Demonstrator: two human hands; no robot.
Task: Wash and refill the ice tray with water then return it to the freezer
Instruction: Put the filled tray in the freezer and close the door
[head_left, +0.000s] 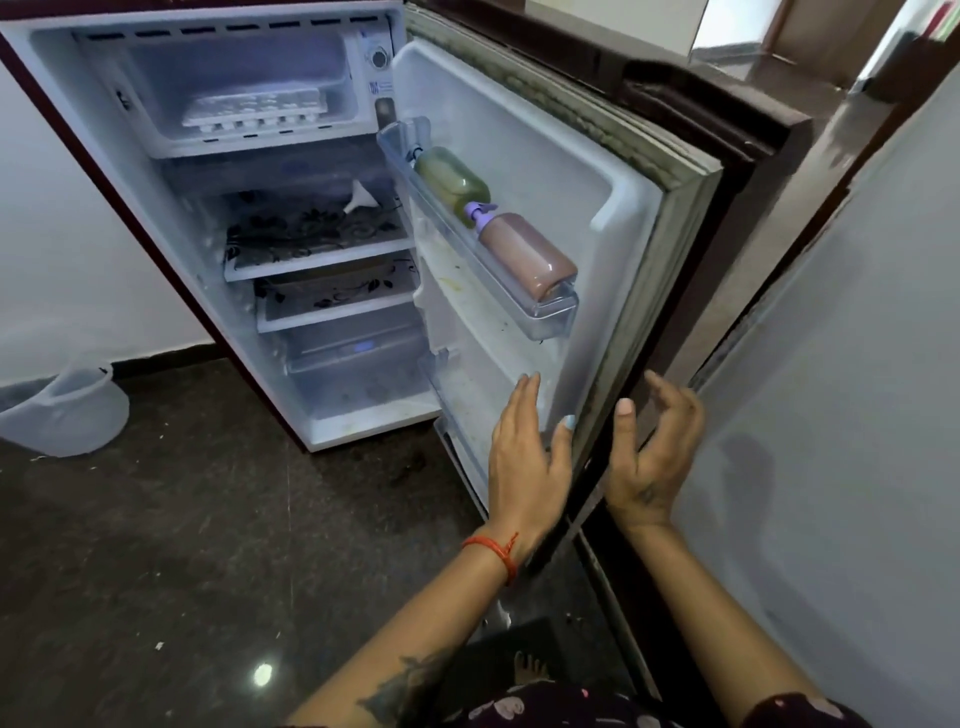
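The white plastic ice tray (254, 111) lies flat on the floor of the freezer compartment (156, 93) at the top of the small open refrigerator (197, 291). Its row of rounded cell bottoms faces the opening. Whether the cells hold water or ice cannot be told. Neither hand touches it.

Below the freezer, two white shelves carry black-and-white floral liners (311, 234); a white funnel-shaped object (362, 197) lies on the upper one. A clear crisper drawer (358, 358) sits at the bottom.

The refrigerator door (597, 218) stands wide open to the right. Its clear door rack (550, 317) holds two bottles lying on their sides: a green-filled bottle (452, 182) and a brown-filled pump bottle with lilac head (524, 254), the pump head just beside the green bottle's base.

The left hand (524, 452) is at the inner face of the door near its lower free edge, fingers extended and slightly spread, thumb toward the gasket; it holds nothing. A red thread band (493, 551) circles that wrist. The right hand (654, 452) is on the outer side of the same door edge, fingers loosely curved, holding nothing; contact with the door cannot be confirmed.

A translucent white plastic jug (67, 410) stands on the dark polished stone floor (182, 545) left of the refrigerator, against the white wall.
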